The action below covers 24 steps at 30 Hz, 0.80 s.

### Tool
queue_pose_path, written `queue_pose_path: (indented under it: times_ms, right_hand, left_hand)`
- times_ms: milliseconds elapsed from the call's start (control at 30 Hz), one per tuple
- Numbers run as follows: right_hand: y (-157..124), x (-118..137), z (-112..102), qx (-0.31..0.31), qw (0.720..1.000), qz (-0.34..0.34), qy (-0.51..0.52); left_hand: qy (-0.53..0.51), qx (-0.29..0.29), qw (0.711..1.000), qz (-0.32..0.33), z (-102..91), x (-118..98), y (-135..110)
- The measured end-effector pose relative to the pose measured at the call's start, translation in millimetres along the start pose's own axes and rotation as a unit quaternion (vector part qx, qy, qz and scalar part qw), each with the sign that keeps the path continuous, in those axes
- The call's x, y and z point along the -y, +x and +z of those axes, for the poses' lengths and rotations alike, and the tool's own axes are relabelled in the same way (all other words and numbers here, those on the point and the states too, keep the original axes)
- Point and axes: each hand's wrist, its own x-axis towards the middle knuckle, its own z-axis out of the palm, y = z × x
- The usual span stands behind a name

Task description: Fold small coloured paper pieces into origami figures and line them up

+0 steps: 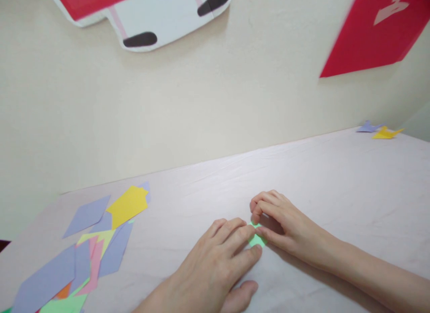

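A small piece of bright green paper (257, 240) lies on the table between my two hands, mostly covered by fingers. My left hand (223, 254) rests palm down with its fingers stretched out; its fingertips touch the paper's left side and its thumb stands apart. From the right, my right hand (280, 223) has its thumb and fingers curled in a pinch at the paper's upper right edge. How far the paper is folded is hidden by the fingers.
Several loose paper sheets lie at the left, among them a blue sheet (50, 277), a yellow sheet (129, 205) and a pink strip (95, 266). At the far right corner stand a blue folded paper figure (367, 127) and a yellow one (386, 133). A wall (188, 111) borders the table's back.
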Motion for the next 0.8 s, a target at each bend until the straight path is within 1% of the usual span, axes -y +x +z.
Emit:
queue_pose_path:
  times_ms: [100, 200, 333, 500, 633, 800]
  right_hand:
    - [-0.5, 0.6, -0.8, 0.008, 1.0, -0.008, 0.0]
    - [-1.0, 4.2, -1.2, 0.008, 1.0, 0.006, -0.001]
    - [-1.8, 8.9, -0.1, 0.005, 1.0, 0.03, -0.01]
    - [-1.3, 8.3, 1.5, -0.001, 1.0, 0.029, -0.004]
    - [-0.9, 4.1, 0.0, -0.004, 1.0, 0.016, 0.021]
    - [-0.7, -3.4, -1.2, -0.025, 0.995, 0.046, 0.082]
  left_hand:
    - [-0.002, 0.0, 1.0, 0.011, 0.1, 0.3, -0.3]
    - [-0.008, 0.0, 1.0, 0.009, 0.9, 0.8, -0.7]
    - [-0.023, -0.017, 1.0, 0.004, 2.0, 0.5, -0.9]
    - [-0.034, -0.028, 0.999, 0.005, 1.4, -0.5, -0.3]
    - [-0.042, -0.023, 0.999, 0.01, 1.4, 1.2, -0.4]
    - [-0.01, -0.025, 1.0, 0.007, 11.9, 2.3, -1.8]
